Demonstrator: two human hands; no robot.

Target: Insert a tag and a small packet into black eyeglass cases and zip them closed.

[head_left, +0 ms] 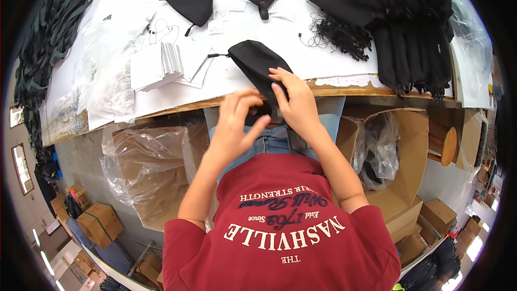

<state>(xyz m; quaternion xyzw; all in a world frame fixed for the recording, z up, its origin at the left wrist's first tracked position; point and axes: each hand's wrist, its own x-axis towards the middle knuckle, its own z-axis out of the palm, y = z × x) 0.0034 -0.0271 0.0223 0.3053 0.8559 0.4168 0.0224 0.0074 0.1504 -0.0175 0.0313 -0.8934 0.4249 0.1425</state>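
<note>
Right hand [296,99] grips black pouch [254,60] at its near end; left hand [235,123], unclenched, just beside

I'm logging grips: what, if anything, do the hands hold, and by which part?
The right hand holds the black pouch by its near end; the left hand's hold, if any, is unclear.

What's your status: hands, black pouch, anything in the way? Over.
Right hand on black pouch, grip unclear. Left hand open alongside, contact unclear. Pouch at near table edge. White paper stack left of pouch, apart.
</note>
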